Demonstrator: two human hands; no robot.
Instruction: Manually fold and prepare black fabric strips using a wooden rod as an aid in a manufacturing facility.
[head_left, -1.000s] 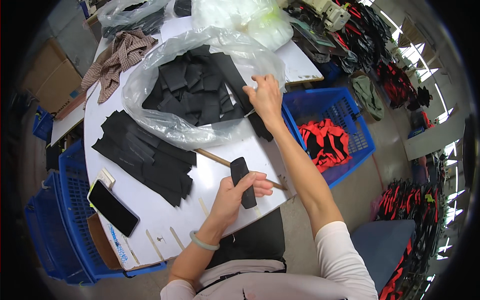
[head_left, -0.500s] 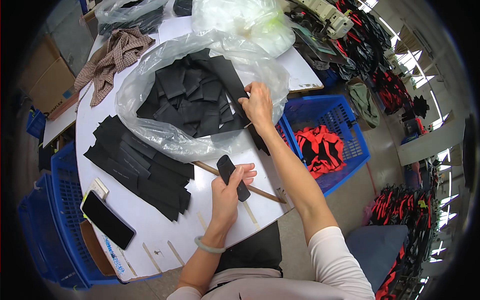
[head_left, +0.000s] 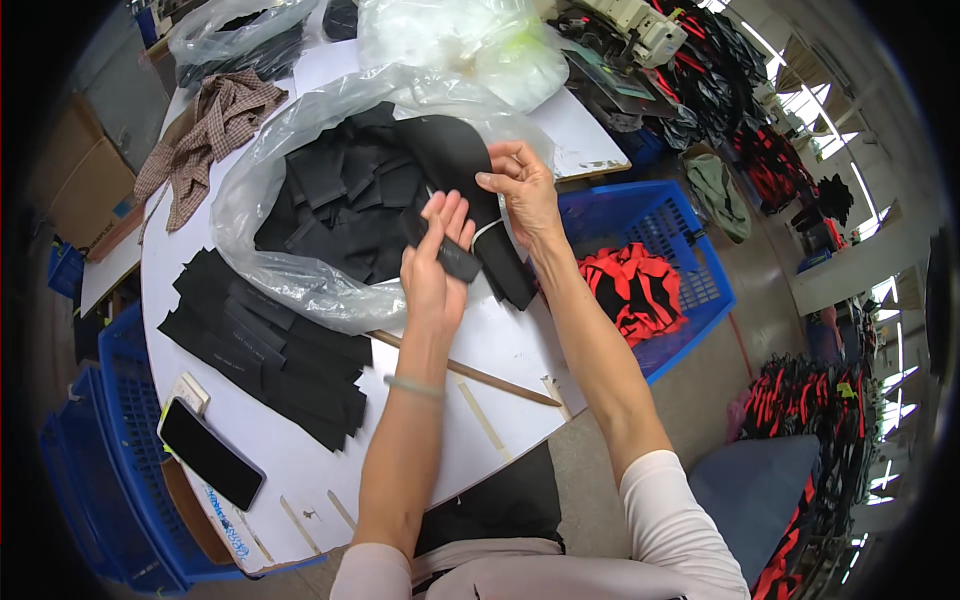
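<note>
Small black piece lifted off the worktop and brought up to the bag mouth

Small black fabric piece [head_left: 455, 258], at frame centre, now raised from the white worktop [head_left: 300, 470] where it lay a second ago, pinched in left hand [head_left: 432, 270]: fingers extended upward, thumb closed across piece. Right hand [head_left: 525, 195] shifted slightly toward frame centre, thumb and forefinger closed on larger black folded piece [head_left: 470, 190] at rim of clear plastic bag [head_left: 270, 270]. Both forearms extended from lower edge, converging. Judged: sorting in progress, pieces being matched. Stack of black strips [head_left: 260, 350] at lower left; phone [head_left: 210, 452] beyond.
</note>
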